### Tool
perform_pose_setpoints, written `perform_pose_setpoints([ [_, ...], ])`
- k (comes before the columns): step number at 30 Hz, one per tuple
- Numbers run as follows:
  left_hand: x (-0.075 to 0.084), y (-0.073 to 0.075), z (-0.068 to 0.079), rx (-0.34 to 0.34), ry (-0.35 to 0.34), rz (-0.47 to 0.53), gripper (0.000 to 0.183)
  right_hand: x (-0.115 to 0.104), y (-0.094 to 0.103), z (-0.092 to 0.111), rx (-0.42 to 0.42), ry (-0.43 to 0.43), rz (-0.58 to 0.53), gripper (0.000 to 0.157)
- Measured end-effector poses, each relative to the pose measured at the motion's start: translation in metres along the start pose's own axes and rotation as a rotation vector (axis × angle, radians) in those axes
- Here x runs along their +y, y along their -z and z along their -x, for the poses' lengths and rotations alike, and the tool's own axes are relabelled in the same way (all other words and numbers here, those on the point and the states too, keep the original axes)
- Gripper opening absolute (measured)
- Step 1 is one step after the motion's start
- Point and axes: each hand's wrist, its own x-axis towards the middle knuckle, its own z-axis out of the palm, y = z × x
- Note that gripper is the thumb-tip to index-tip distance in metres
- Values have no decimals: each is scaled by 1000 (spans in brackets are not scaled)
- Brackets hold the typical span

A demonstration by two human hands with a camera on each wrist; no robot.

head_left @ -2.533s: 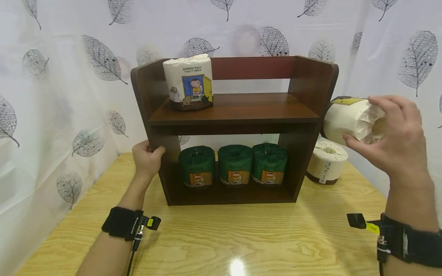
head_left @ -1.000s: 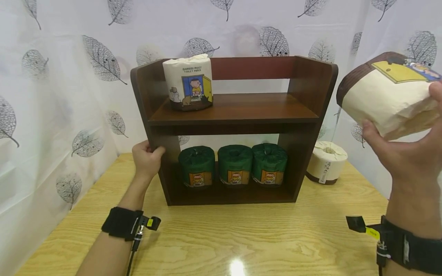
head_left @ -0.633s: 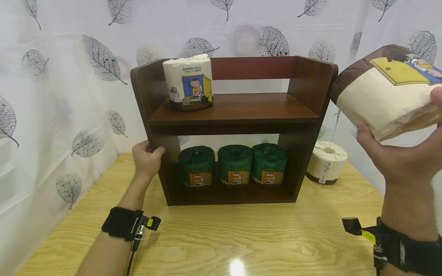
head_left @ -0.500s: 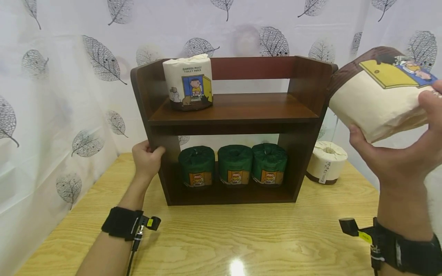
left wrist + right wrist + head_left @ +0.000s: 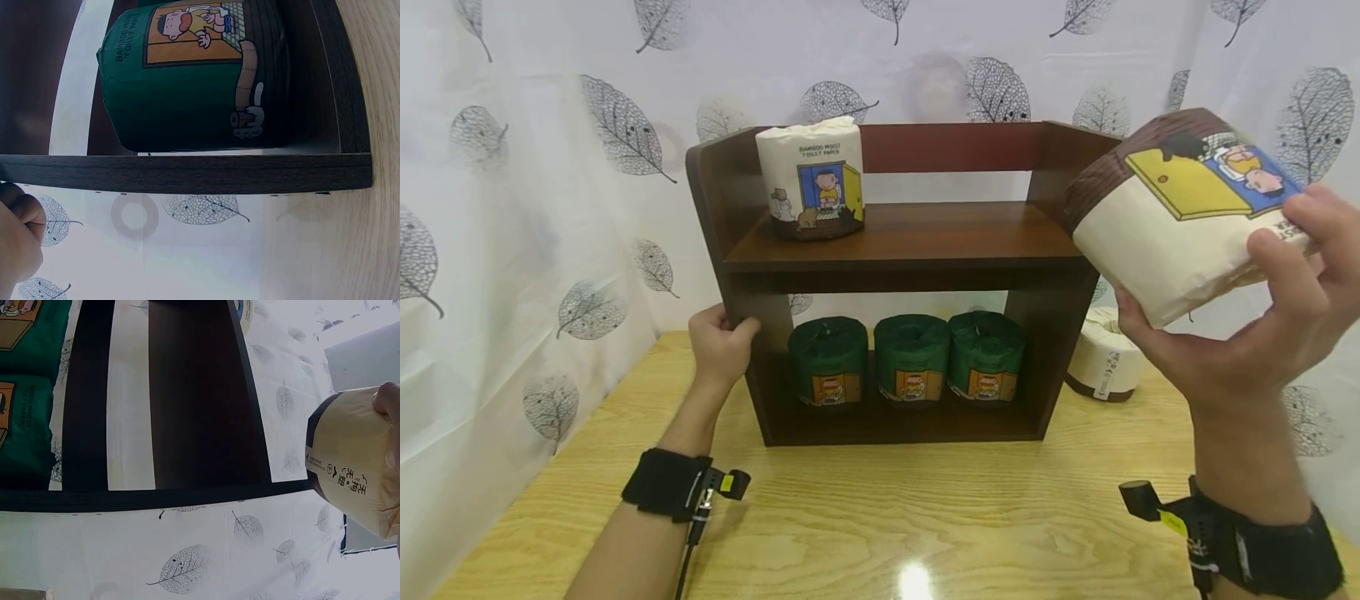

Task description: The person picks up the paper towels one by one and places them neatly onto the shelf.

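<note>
A cream toilet paper roll point(image 5: 1180, 217) with a brown band and cartoon print is tilted in the air, gripped by my right hand point(image 5: 1262, 333) between thumb and fingers. It overlaps the right side panel of the dark wooden shelf point(image 5: 917, 279) in the head view. With my left hand point(image 5: 721, 346) I hold the shelf's left side panel, thumb on the front edge. A second cream roll point(image 5: 812, 179) stands upright at the left of the upper board. Below, three green toilet paper rolls point(image 5: 829, 362) stand in a row; the left wrist view shows one green roll point(image 5: 187, 81) close up.
Behind the shelf's right side, another cream roll point(image 5: 1105, 358) stands on the light wooden table point(image 5: 880, 517), partly covered by the right hand. A white curtain point(image 5: 550, 208) with leaf prints hangs at the back and sides. Each wrist wears a black strap with a small camera.
My right hand first lifted the cream roll up and to the right from beside the shelf, then brought it back left toward the shelf's upper right corner. The left hand stays put.
</note>
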Motion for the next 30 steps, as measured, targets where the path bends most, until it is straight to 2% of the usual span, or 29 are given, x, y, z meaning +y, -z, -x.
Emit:
perform_pose_setpoints([
  [4,1,1,0,0,1,-1,9,-4,-4,3,19,28,-89,57],
  [9,0,1,0,-4,17,-2,9,-10,-10,10,28,22,-173,60],
  [14,4,1,0,-8,25,-1,9,-34,-17,12,28,17,-233,51],
  [16,14,2,1,-17,22,6,10,-44,-19,11,0,14,-234,46],
  [20,21,3,1,-46,16,24,12,-49,-22,14,-83,17,-235,42],
  [24,8,2,0,-44,21,8,12,-47,-22,16,-117,12,-235,43],
  [30,-1,0,0,-24,20,-8,11,-49,-22,14,-124,13,-238,43],
])
